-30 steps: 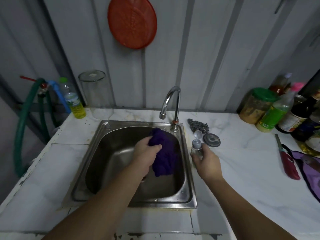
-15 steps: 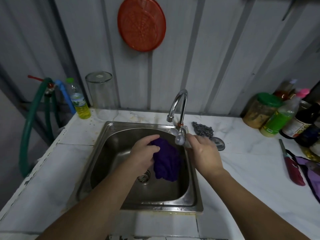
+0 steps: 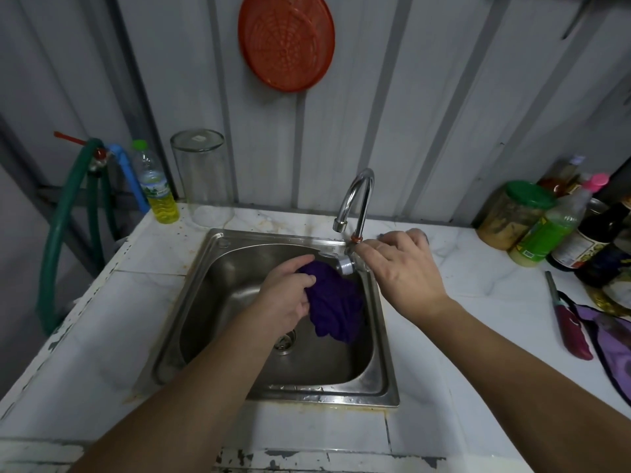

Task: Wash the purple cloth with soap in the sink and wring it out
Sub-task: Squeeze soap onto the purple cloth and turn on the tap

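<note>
My left hand [image 3: 286, 295] grips the bunched purple cloth [image 3: 334, 305] and holds it up inside the steel sink [image 3: 211, 268], toward the right wall of the basin. My right hand [image 3: 403, 268] holds a small clear soap bottle [image 3: 348, 264] tipped on its side, with its open nozzle pointing at the top of the cloth. Most of the bottle is hidden under my fingers. The chrome tap [image 3: 355, 199] curves over the back rim, and no water runs from it. The drain [image 3: 285, 341] shows below my left wrist.
A yellow-liquid bottle [image 3: 155, 189] and a tall glass jar [image 3: 201, 175] stand at the back left, by a green hose [image 3: 58, 240]. Jars and sauce bottles [image 3: 546, 227] crowd the back right. A red-handled knife [image 3: 568, 322] and a purple cloth bag [image 3: 611, 339] lie at right.
My right hand lifted the soap bottle off the counter, carried it over the sink's right rim and tipped it toward the cloth. My left hand kept holding the cloth.
</note>
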The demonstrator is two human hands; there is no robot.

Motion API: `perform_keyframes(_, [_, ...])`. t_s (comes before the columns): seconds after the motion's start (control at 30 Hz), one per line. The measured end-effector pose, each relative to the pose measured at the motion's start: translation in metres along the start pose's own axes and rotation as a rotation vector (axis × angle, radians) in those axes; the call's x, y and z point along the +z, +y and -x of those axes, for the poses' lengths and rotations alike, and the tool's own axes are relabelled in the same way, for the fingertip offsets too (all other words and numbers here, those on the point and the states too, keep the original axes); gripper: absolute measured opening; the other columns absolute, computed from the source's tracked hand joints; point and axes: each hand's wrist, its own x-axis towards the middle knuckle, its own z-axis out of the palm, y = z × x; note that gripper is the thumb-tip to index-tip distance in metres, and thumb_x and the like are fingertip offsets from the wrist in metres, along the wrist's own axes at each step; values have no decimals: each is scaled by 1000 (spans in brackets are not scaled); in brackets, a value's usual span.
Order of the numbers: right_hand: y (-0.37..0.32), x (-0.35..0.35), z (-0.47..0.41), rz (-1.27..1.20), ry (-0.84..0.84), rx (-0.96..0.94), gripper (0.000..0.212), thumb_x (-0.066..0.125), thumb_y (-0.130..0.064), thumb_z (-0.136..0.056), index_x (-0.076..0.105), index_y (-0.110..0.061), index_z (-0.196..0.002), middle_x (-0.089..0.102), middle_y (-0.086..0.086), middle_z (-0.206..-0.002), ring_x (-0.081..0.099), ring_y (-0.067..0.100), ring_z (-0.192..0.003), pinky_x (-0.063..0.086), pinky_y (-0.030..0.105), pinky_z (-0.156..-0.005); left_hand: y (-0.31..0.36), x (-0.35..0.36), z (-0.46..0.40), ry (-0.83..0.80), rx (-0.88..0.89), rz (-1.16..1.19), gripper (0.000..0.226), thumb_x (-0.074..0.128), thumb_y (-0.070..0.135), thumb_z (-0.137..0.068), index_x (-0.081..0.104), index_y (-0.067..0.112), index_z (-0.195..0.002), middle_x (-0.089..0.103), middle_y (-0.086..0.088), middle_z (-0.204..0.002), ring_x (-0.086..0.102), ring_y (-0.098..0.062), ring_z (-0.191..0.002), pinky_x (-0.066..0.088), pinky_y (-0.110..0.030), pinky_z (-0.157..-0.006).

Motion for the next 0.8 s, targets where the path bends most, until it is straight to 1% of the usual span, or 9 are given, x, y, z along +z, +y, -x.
perform_keyframes(0.17, [0,-4,-4,-33,36,-11,36,45,-17,-95,73,-15,-118,79,-2,-108,67,31,-97,34,42,-90,0,0,-1,16,0,42,50,53,-12,-94,66,20,-130,73,-14,-118,73,-30,-99,61,-29,-59])
perform_keyframes(0.3, [-1,-7,-6,-65,62,3,35,45,-17,-96,75,-16,-114,79,-4,-106,67,29,-94,42,42,-88,0,0,0,9,-7,52,47,53,-11,-94,68,22,-124,73,-14,-118,73,-31,-101,61,-30,-60])
perform_keyframes(0.37, [-1,-9,-7,-63,74,7,34,45,-16,-97,76,-16,-112,80,-5,-104,67,28,-92,44,42,-87,0,0,0,3,-8,51,47,53,-11,-95,68,23,-125,73,-14,-119,73,-30,-101,62,-30,-60])
perform_keyframes(0.47, [0,-10,-7,-47,102,10,35,44,-16,-97,78,-15,-109,80,-5,-99,68,27,-89,42,41,-86,0,1,0,-3,-8,44,49,53,-11,-95,65,21,-131,72,-13,-120,72,-30,-102,62,-31,-62])
perform_keyframes(0.6, [1,-9,-7,-37,120,3,34,47,-14,-94,78,-13,-109,81,-3,-98,69,28,-87,35,39,-88,1,2,1,-7,-5,49,49,54,-11,-95,64,19,-132,72,-13,-119,72,-30,-102,62,-31,-62])
perform_keyframes(0.8, [1,-9,-6,-40,130,6,32,49,-13,-94,78,-14,-107,81,-5,-96,68,28,-86,36,39,-88,2,4,2,-12,-3,50,50,52,-12,-95,63,16,-135,71,-16,-122,71,-33,-104,62,-33,-60])
